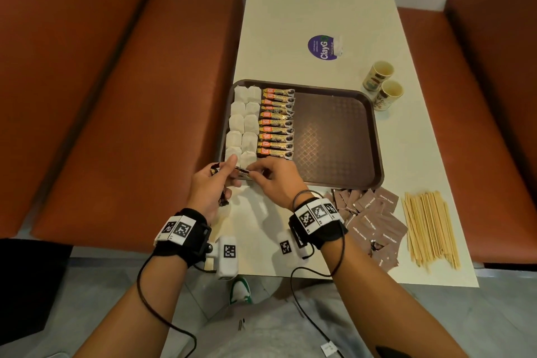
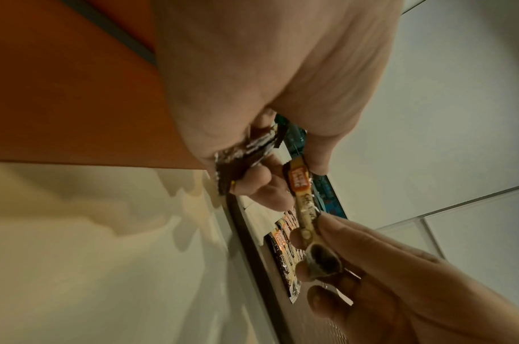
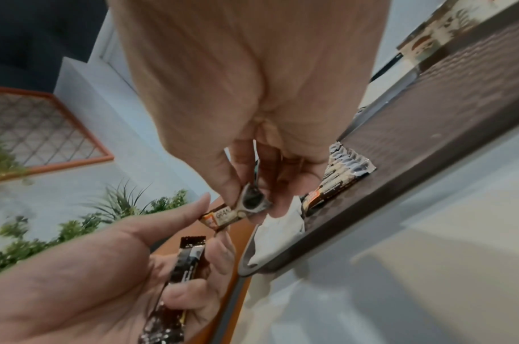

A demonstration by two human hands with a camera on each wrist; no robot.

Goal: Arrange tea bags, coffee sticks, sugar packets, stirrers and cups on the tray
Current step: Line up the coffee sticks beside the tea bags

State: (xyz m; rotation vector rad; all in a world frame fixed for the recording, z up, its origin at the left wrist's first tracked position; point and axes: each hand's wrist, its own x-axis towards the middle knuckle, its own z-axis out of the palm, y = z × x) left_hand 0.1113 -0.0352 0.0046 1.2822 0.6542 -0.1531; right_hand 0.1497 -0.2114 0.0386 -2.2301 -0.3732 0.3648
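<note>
Left hand (image 1: pixel 207 187) grips coffee sticks (image 3: pixel 185 260) | right hand (image 1: pixel 274 180) pinches 1 stick (image 2: pixel 303 204) between hands

A café or diner booth: orange padded benches (image 1: pixel 122 102) flank a long pale table (image 1: pixel 319 9).

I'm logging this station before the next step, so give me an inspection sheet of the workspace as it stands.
Surface: pale table.
Job's things: tray holds tea bags and coffee sticks; sugar packets, stirrers, cups off the tray.
Clutter: round sticker.
Hands: left hand grips spare sticks; right hand pinches one stick.
Cables: black wrist cables.
Surroundings: orange benches.
</note>
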